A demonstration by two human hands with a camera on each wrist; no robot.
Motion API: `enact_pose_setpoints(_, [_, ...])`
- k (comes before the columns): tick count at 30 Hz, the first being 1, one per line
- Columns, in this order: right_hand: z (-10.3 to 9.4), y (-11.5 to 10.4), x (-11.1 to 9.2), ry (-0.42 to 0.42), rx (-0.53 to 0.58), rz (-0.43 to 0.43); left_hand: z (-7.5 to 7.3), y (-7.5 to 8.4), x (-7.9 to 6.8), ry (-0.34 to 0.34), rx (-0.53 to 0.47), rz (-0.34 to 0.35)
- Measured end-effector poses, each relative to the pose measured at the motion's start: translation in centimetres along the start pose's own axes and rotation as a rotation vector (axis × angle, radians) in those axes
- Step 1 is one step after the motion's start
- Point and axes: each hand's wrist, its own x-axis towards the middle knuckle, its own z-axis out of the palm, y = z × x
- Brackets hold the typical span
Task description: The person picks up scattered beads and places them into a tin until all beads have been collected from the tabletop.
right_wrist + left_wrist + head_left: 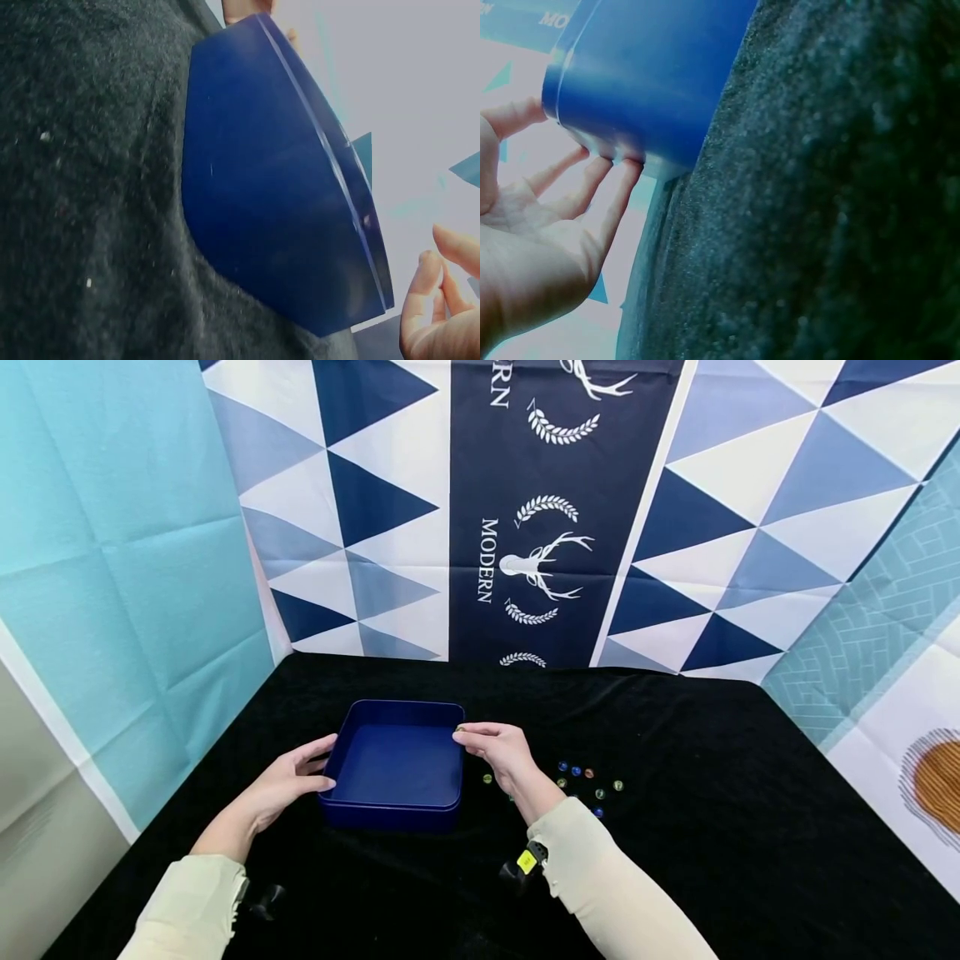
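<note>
An open dark blue box (397, 764) with rounded corners sits on the black cloth. My left hand (281, 783) rests on its left side: fairly straight fingertips touch the wall, and the thumb lies at the rim, as the left wrist view shows with the hand (555, 240) beside the blue wall (652, 82). At the box's right rim, my right hand (501, 752) pinches a small yellowish glass marble (461, 729) between thumb and fingertips. In the right wrist view the fingers (421, 292) are close together, but the marble cannot be made out.
Right of the box several glass marbles lie on the cloth, among them a blue marble (576, 771), an orange marble (588, 773) and a green marble (618, 785). A yellow-green marble (487, 778) lies nearer the box. Patterned curtains (375, 510) hang behind the table.
</note>
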Motion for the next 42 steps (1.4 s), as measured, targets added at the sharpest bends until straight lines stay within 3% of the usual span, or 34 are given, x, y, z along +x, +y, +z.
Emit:
enact_pose_setpoints(11, [1.8,-0.5,0.1,-0.026,-0.052,-0.028,-0.1,-0.1,0.3,-0.006,-0.008,0.0])
enact_pose_setpoints(24, [3.9,-0.8,-0.2,-0.091,-0.154,0.008,-0.3,-0.1,0.2,-0.007,0.002,-0.006])
enact_pose_setpoints(42, [3.6,-0.5,-0.4,-0.077,-0.132,0.014,-0.2,-0.3,0.4,-0.001,-0.006,-0.017])
